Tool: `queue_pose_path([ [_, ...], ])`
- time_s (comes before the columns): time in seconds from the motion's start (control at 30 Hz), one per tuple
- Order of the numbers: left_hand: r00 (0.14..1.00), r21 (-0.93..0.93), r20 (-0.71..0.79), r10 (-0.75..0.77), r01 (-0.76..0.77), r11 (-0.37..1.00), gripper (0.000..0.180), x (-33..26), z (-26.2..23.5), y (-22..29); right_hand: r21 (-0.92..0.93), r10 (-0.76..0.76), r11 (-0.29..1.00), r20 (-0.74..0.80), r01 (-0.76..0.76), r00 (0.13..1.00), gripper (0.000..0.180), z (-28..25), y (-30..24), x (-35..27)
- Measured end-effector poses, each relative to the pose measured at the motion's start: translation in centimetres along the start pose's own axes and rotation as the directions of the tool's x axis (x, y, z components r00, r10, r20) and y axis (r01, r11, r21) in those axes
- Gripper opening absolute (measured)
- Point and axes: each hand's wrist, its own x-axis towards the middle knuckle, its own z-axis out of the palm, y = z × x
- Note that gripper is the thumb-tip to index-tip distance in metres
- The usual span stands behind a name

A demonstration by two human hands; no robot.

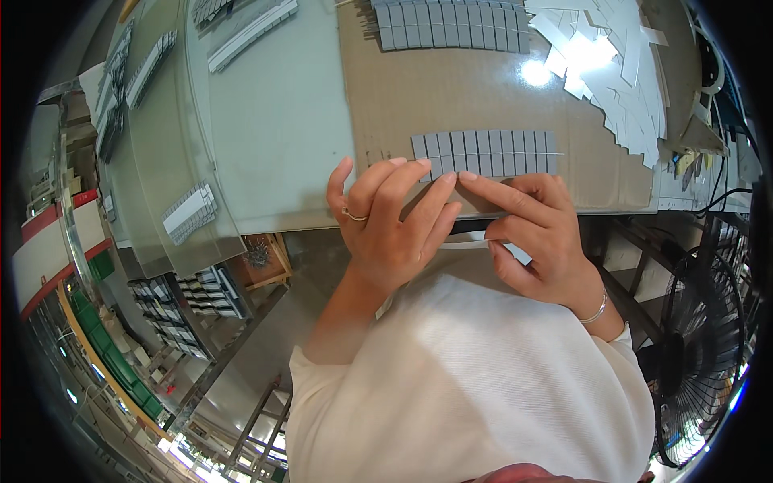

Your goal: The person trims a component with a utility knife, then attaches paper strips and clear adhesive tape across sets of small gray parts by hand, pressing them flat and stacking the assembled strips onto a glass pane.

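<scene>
A row of several grey rectangular blocks (491, 152) lies on a brown cardboard sheet (467, 92) near the table's front edge. My left hand (386, 221), with a ring on one finger, rests its fingertips on the left end of the row. My right hand (535, 229), wearing a thin bracelet, points its index finger at the row's lower left edge. A thin white strip (471, 240) shows under my right hand, seemingly pinched by its thumb and lower fingers. A thin wire runs across the blocks.
A second, longer row of grey blocks (451, 26) lies at the far edge of the cardboard. A heap of white paper strips (612, 64) sits far right. More grey block rows (189, 211) lie on the glass table at left. A black fan (700, 354) stands lower right.
</scene>
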Motion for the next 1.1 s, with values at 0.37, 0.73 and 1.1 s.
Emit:
queue_pose_path([
  [0.37,1.000,0.002,0.009,0.011,-0.011,1.000,0.029,0.0,-0.1,0.0,0.073,-0.063,0.995,-0.008,0.063,0.998,0.013,-1.0,0.5,-0.9],
  [0.73,1.000,-0.121,-0.023,-0.011,0.008,0.993,0.023,1.1,-0.4,1.2,0.074,0.055,0.996,-0.071,-0.050,0.996,0.013,-4.7,2.0,-3.8],
  [1.1,0.995,-0.072,0.096,0.017,-0.010,0.997,0.038,1.7,1.6,4.5,0.067,0.051,0.997,-0.013,-0.050,0.999,0.013,-4.5,2.2,-3.5],
])
